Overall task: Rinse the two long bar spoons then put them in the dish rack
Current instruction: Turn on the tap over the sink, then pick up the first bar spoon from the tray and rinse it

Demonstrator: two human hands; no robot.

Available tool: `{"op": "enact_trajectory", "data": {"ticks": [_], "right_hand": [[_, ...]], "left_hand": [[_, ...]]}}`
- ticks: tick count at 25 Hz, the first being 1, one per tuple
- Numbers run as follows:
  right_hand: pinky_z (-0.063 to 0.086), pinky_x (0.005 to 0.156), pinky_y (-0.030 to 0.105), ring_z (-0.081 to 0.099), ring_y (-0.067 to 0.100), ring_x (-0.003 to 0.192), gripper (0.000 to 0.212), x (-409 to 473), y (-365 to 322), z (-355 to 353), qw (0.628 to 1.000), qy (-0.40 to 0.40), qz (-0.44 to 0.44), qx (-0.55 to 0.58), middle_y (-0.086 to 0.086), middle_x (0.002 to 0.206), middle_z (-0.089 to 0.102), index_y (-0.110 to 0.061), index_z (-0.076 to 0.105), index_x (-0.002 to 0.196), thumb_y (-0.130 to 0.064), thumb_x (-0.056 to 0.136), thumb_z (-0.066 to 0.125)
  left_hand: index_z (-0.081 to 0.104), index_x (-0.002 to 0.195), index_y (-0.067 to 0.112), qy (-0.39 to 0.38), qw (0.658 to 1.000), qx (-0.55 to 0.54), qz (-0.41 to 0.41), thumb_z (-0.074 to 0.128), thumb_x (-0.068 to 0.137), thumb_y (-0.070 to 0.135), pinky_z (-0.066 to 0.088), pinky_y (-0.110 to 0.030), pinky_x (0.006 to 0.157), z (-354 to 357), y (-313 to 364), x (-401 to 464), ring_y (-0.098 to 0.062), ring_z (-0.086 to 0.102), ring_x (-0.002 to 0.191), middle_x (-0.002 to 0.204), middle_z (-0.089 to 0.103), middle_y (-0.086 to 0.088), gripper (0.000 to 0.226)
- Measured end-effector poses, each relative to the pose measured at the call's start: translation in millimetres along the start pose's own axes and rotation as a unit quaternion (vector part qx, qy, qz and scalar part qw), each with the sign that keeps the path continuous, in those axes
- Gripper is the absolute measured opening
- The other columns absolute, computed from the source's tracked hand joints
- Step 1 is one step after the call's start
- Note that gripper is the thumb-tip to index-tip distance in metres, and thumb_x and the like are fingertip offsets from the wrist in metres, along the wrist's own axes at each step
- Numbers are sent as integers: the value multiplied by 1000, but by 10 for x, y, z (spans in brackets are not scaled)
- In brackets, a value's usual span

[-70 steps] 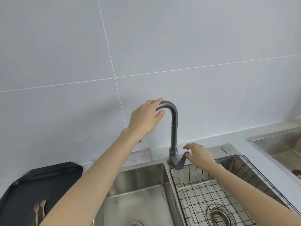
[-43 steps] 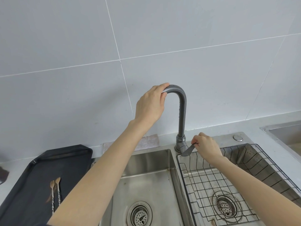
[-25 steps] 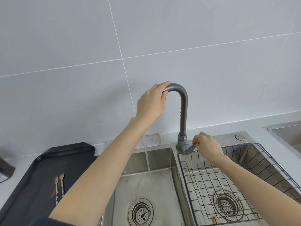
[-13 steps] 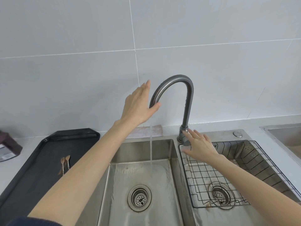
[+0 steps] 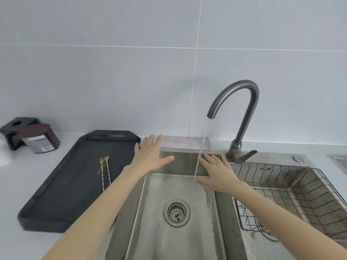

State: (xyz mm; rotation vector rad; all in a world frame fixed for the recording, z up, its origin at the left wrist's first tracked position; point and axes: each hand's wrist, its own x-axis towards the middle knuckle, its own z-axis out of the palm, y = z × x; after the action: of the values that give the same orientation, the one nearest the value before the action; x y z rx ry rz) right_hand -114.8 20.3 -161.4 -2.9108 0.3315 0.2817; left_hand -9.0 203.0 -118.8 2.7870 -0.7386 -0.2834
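Two long bar spoons [image 5: 105, 171] with twisted stems lie side by side on a black tray [image 5: 62, 186] left of the sink. My left hand [image 5: 150, 156] hovers open over the sink's left rim, right of the spoons. My right hand [image 5: 217, 173] is open over the left basin, beside the water stream [image 5: 201, 147] falling from the grey faucet [image 5: 242, 113]. A wire dish rack [image 5: 293, 196] sits in the right basin.
The left basin [image 5: 169, 237] is wet, with a round drain [image 5: 176, 212]. A dark container [image 5: 37, 137] and a black holder [image 5: 16, 126] stand on the counter at far left. A tiled wall rises behind.
Both hands left the faucet and dropped toward the sink, spread open. The view swung left and down, so the tray and spoons show more fully. Water keeps running.
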Motion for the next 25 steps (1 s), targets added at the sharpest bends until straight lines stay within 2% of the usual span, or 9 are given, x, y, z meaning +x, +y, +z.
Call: {"op": "enact_trajectory", "data": {"ticks": [5,10,14,16,20,25], "right_hand": [[7,121,39,9,20,147,71,89,-399,79,999,0,-30,19,3,159,9,-24,14,148,-45,89,48],[21,116,37,24,22,143,64,194,-763,188,998,0,-40,53,4,156,22,-20,23,145,-38,90,50],[39,102,38,47,28,124,49,335,-1089,332,996,-7,-31,84,8,136,49,-15,40,137,-31,91,48],[44,95,37,53,27,115,40,396,-1257,416,993,-16,-25,116,6,126,56,-15,48,129,-28,91,47],[47,88,37,58,25,107,29,516,-1631,602,985,-47,-24,163,4,116,62,-17,59,115,-22,90,45],[51,89,40,59,29,105,28,655,-2015,858,980,-96,-33,172,8,115,63,-18,62,111,-23,90,44]], "left_hand": [[9,148,19,-23,999,14,-27,47,85,53,10,-50,117,139,-480,-142,-25,9,146,158,12,-6,81],[13,148,17,-33,998,-2,-48,46,86,52,21,-48,116,254,-927,-227,-24,20,144,157,19,-6,78],[18,147,16,-41,995,-21,-84,46,88,48,33,-45,110,355,-1252,-263,-26,33,138,155,24,-5,73],[22,146,16,-47,993,-32,-106,46,89,46,36,-46,107,412,-1392,-267,-27,39,134,153,29,-6,68],[39,136,14,-50,985,-64,-152,48,90,39,45,-41,101,527,-1660,-232,-26,52,121,139,48,-8,53],[56,116,12,-51,971,-112,-207,50,91,35,50,-34,86,684,-1857,-222,-23,62,101,114,63,-7,34]]}}
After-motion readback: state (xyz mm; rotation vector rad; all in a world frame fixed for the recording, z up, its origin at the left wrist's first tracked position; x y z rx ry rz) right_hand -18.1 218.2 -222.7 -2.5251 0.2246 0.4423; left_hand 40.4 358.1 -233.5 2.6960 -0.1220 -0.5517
